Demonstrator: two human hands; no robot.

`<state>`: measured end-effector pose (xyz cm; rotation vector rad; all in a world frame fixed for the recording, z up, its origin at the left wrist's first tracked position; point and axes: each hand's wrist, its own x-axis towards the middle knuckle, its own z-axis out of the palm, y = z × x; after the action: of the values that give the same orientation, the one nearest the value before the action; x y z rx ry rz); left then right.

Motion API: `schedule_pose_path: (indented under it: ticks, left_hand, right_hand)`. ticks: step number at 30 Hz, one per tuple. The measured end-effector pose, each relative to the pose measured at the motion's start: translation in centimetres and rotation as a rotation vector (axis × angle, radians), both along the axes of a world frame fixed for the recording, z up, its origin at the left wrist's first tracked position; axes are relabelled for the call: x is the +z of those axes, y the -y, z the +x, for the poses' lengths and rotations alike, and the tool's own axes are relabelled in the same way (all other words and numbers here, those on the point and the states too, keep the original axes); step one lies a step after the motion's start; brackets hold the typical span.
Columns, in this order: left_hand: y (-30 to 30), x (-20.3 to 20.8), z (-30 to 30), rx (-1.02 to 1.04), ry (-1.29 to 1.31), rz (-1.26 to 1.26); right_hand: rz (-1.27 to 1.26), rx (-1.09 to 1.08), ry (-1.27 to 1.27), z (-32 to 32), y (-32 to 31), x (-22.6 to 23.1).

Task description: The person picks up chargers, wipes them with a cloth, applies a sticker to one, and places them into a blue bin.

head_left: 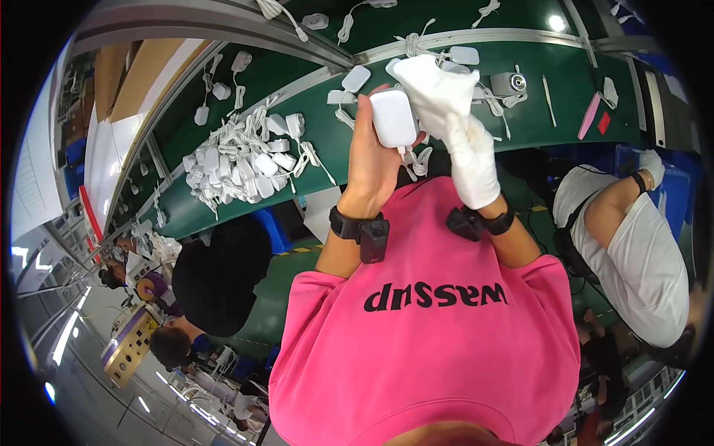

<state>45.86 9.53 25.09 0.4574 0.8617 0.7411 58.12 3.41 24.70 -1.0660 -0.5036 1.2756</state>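
Observation:
My bare left hand (370, 163) is closed around a white power adapter (395, 119), its broad smooth face turned up. A white cable (420, 162) comes out of the adapter's near end and hangs in a coil. Just to the right, my right hand (474, 160) wears a white glove and grips a crumpled white cloth (435, 85). The cloth is beside the adapter; whether they touch, I cannot tell. Beyond my left hand, another white adapter (357, 78) lies on the green bench (535, 119).
A heap of white adapters with cables (238, 160) covers the bench at left. At right lie a small grey boxy device (508, 83), a thin white stick (549, 100), a pink strip (590, 115) and a red card (604, 123). A co-worker (632, 245) sits close on the right.

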Motion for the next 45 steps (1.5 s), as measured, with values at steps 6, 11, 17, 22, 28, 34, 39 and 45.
schedule_pose_path:
  ticks: [6,11,17,22,28,34,39,45]
  left_hand:
    - [0.8,1.0,-0.1,0.016,0.11,0.019]
    - [-0.2,-0.4,-1.6,0.061,0.155,-0.065]
    - [0.9,-0.6,-2.8,-0.055,0.758,-0.205]
    - [0.3,-1.7,-3.4,-0.188,1.363,-0.239]
    - [0.3,-0.9,-3.5,-0.092,1.352,-0.27]
    - [1.1,-0.3,-2.3,0.241,0.799,-0.24]
    - [0.8,-0.6,-3.1,0.3,0.257,-0.104]
    - [0.0,-4.1,-5.4,-0.19,0.39,0.016]
  right_hand:
    - [0.583,0.218,1.431,-0.3,0.4,-0.4]
    - [0.423,0.122,0.672,2.5,4.2,-0.2]
    - [0.002,-0.252,0.048,4.9,4.2,0.7]
    - [0.014,-0.1,0.08,3.0,3.5,2.3]
    - [0.091,-0.123,0.335,1.3,2.5,3.4]
    - [0.625,-0.162,1.145,0.1,-1.3,6.9]
    - [0.432,-0.058,0.88,-0.9,1.6,2.5]
    - [-0.188,-0.256,0.528,7.0,6.8,-5.7]
